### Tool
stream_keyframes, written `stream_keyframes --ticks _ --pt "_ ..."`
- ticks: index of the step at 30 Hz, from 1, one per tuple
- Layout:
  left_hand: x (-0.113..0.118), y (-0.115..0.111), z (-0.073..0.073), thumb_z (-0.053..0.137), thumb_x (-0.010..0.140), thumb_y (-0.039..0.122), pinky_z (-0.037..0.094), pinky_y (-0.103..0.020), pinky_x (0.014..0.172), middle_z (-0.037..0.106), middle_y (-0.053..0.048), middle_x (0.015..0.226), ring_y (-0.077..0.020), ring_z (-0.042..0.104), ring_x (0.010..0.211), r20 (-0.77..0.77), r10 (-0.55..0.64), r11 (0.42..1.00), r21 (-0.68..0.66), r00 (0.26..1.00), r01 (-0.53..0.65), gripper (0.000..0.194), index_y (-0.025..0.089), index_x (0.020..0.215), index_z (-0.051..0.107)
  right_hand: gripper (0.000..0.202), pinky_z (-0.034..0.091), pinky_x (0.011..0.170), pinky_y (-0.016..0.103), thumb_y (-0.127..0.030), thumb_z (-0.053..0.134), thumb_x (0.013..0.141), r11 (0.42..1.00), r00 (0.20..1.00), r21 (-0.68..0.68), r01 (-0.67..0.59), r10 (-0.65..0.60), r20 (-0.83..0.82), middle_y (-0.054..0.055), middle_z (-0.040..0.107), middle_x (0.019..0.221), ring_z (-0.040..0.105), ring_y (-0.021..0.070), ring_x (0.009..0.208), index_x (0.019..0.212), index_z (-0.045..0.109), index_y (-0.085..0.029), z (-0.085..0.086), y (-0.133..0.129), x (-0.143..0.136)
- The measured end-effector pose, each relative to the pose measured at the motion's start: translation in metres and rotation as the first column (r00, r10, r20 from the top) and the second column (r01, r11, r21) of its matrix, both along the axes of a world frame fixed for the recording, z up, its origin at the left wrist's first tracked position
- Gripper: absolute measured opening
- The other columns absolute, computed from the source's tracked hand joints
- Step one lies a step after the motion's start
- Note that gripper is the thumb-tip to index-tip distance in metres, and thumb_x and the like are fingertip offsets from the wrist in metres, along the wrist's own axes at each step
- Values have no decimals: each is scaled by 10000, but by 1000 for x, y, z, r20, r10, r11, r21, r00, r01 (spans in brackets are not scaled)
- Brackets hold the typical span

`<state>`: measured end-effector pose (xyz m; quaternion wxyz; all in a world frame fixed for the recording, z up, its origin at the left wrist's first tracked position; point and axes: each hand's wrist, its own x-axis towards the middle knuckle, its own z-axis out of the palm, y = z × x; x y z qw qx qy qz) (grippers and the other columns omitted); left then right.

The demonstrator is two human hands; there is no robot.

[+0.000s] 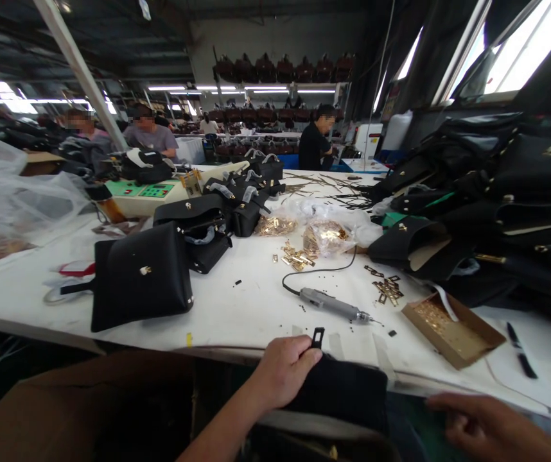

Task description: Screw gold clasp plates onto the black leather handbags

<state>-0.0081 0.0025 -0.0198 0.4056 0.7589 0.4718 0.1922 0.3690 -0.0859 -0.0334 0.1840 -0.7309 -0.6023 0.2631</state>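
Observation:
My left hand (282, 371) is closed on the edge of a black leather bag (347, 391) in front of the table, thumb and fingers pinching near its top. A small dark tab with a rectangular opening (318, 337) sticks up beside those fingers. Low on the right, my right hand (487, 420) hovers apart from the bag, index finger stretched out and the others loosely bent; nothing shows in it. A grey electric screwdriver (331, 305) with a black cable lies on the table just beyond the bag.
Finished-looking black bags (143, 276) stand on the left. Gold metal plates (297, 256) and darker ones (388, 290) lie loose near plastic bags of parts (326, 237). A cardboard tray (453, 330), a knife (521, 350) and piled black bags (497, 212) occupy the right. Co-workers sit beyond.

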Motion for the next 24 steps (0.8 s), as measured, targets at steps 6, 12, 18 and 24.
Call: stream_keyframes --ticks 6,12,18,24 --pt "8 11 -19 519 931 370 299 -248 558 395 55 601 -122 427 594 20 -81 963 -256 996 84 327 196 660 461 407 587 805 365 -581 663 845 989 989 45 -138 140 -47 85 787 1045 740 304 918 1105 791 -295 41 69 -47" --pt "13 5 -30 513 984 376 434 -329 769 719 -68 890 -247 662 874 -340 52 986 169 939 6 258 209 876 678 244 532 839 298 -325 614 911 894 921 225 -388 380 83 51 776 1023 709 213 902 1056 776 -214 42 216 -157" --pt "4 12 -45 501 978 366 469 -392 790 749 -78 901 -292 697 875 -409 109 986 158 906 -47 238 226 895 674 344 486 850 315 -177 619 853 898 894 160 -409 358 270 88 718 1178 668 248 1015 1172 738 -226 -9 313 -194" --pt "-1 21 -69 563 927 353 455 -365 737 730 -58 793 -263 692 789 -338 99 986 163 936 -45 210 226 778 638 352 461 776 286 -157 637 817 882 851 89 -463 414 322 59 702 1135 645 238 997 1129 739 -284 -32 345 -199"
